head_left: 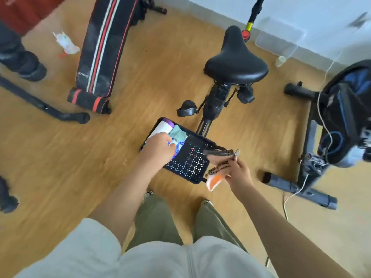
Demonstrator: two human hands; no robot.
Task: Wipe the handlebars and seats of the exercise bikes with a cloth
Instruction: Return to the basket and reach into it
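Your left hand (158, 147) reaches down into the black perforated basket (188, 165) on the wooden floor (50, 157). Its fingers curl over the edge of the teal cloth (177, 134); motion blur hides whether they pinch it. A white bottle with a purple cap (160, 127) lies in the basket beside that cloth. Your right hand (239, 173) pinches an orange-and-grey cloth (216, 173) just over the basket's near right corner. The black bike seat (235, 63) stands beyond the basket, apart from both cloths. A second exercise bike (341, 117) is at the right. A striped weight bench (102, 47) is at upper left.
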